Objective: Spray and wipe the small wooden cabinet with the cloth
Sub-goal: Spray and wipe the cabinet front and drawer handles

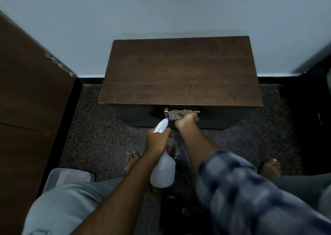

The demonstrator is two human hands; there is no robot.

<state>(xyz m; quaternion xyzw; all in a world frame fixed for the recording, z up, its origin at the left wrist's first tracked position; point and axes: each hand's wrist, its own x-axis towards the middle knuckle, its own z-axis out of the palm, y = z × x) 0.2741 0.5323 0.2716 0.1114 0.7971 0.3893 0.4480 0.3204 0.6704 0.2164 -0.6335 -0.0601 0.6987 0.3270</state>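
Note:
The small wooden cabinet [179, 73] stands against the wall, its dark brown top bare and its front face in shadow. My right hand [187, 121] presses a bunched grey-brown cloth [176, 114] against the metal handle on the cabinet's front, just under the top edge. My left hand [157, 139] grips the neck of a white spray bottle [163, 172], whose nozzle points toward the cabinet front beside the cloth. The bottle's body hangs down below my left hand.
A tall brown wooden panel [32, 100] rises at the left and dark furniture [311, 118] at the right. A perforated white basket [59, 177] sits on the speckled floor [98, 127] near my left knee. Both of my bare feet rest on the floor before the cabinet.

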